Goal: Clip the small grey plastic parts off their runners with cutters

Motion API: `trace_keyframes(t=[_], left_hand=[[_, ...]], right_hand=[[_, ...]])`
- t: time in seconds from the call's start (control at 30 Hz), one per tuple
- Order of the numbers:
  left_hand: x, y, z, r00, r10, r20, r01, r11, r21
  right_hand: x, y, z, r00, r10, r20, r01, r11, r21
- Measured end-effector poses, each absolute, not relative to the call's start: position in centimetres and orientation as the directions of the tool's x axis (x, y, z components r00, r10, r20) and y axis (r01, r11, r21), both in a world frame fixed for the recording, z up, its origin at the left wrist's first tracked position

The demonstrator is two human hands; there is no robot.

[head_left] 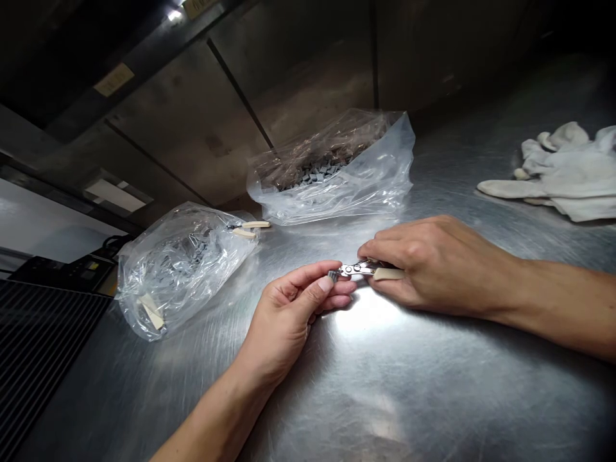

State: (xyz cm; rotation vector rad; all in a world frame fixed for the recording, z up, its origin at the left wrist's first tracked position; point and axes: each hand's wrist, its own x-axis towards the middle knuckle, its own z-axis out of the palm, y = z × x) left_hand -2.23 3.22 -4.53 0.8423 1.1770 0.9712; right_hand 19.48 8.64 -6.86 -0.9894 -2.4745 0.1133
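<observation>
My left hand (pixel 293 308) pinches a small grey ridged part (pixel 333 276) between thumb and fingers, just above the steel table (pixel 385 385). My right hand (pixel 433 266) is closed round a small pair of metal cutters (pixel 366 269) with cream handles. The cutters' tip meets the grey part. Both hands hover close together near the table's middle.
A clear plastic bag (pixel 337 170) of small dark grey parts lies behind the hands. A second clear bag (pixel 180 266) with similar parts lies at the left; another cream-handled tool (pixel 250 229) rests by it. White cloth gloves (pixel 568 170) lie at the far right.
</observation>
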Motion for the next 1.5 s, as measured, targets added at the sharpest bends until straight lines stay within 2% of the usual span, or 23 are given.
trace_keyframes(t=[0.27,0.53,0.8,1.0,1.33,1.5], left_hand=[[-2.1,3.3,-4.6,0.115,0.932,-0.343,-0.189,0.359,0.914],[-2.0,3.6,-4.3,0.107,0.924,-0.368,-0.29,0.383,0.877],[-2.9,4.2,-4.2,0.096,0.915,-0.391,-0.437,0.392,0.81],[-2.7,4.1,-4.2,0.039,0.919,-0.392,-0.416,0.371,0.83],[-2.5,3.8,-4.1,0.067,0.914,-0.401,-0.365,0.396,0.843],[-2.4,3.6,-4.0,0.072,0.919,-0.387,-0.366,0.385,0.847]], right_hand=[[19.6,8.7,-6.9,-0.624,0.674,0.396,0.608,0.737,-0.297],[19.6,9.0,-7.1,-0.481,0.777,0.405,0.713,0.616,-0.334],[19.2,8.7,-7.1,-0.537,0.697,0.474,0.611,0.71,-0.35],[19.1,8.5,-7.4,-0.563,0.656,0.503,0.569,0.749,-0.34],[18.8,8.2,-7.3,-0.545,0.641,0.54,0.613,0.744,-0.265],[18.8,7.9,-6.9,-0.541,0.575,0.613,0.66,0.743,-0.114]])
